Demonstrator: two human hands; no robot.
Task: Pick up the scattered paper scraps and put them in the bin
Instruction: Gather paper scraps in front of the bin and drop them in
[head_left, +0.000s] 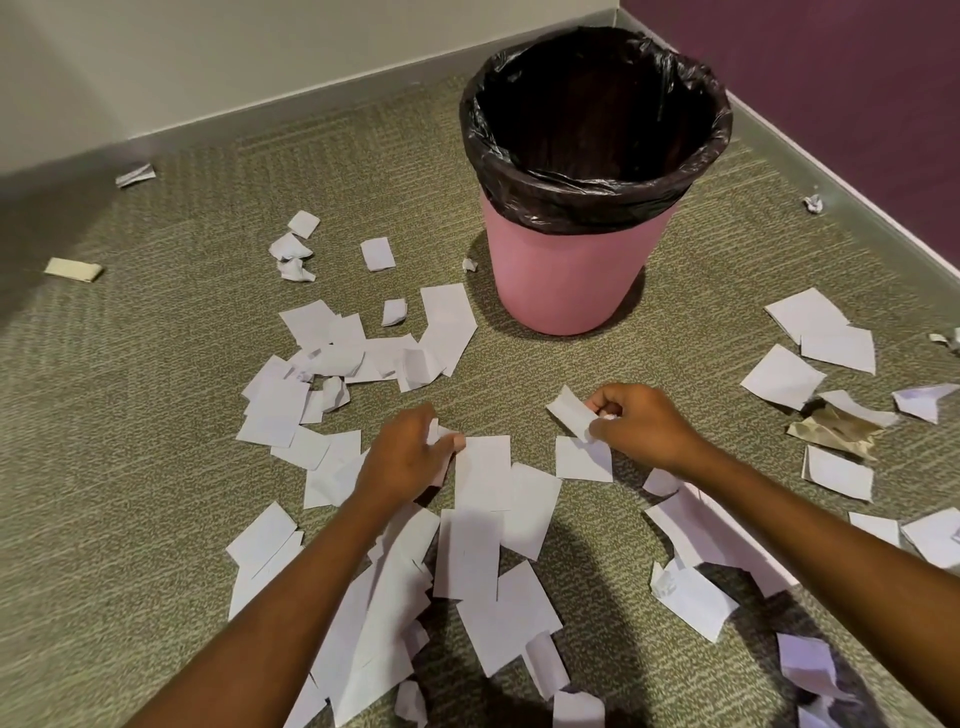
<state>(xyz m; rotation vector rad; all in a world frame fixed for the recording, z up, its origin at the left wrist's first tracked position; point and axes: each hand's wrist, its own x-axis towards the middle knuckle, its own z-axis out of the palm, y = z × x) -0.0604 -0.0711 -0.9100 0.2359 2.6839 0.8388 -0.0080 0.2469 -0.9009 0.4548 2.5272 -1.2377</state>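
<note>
White paper scraps (483, 470) between hands (410, 457).

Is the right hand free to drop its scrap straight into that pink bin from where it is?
Probably not yet: the right hand holds a scrap low over the carpet, short of the pink bin. The open bin mouth looks unobstructed.

Single head-worn wide-angle view, looking forward and steeply down into a room corner from above the carpet (156, 415). Both forearms entering from the bottom edge, left hand (410, 457) and right hand (641, 426) close below the lens near frame centre. Pink bin (571, 275) farther off at upper centre, skirting lines bowed by the lens; no second view to overlap.
</note>
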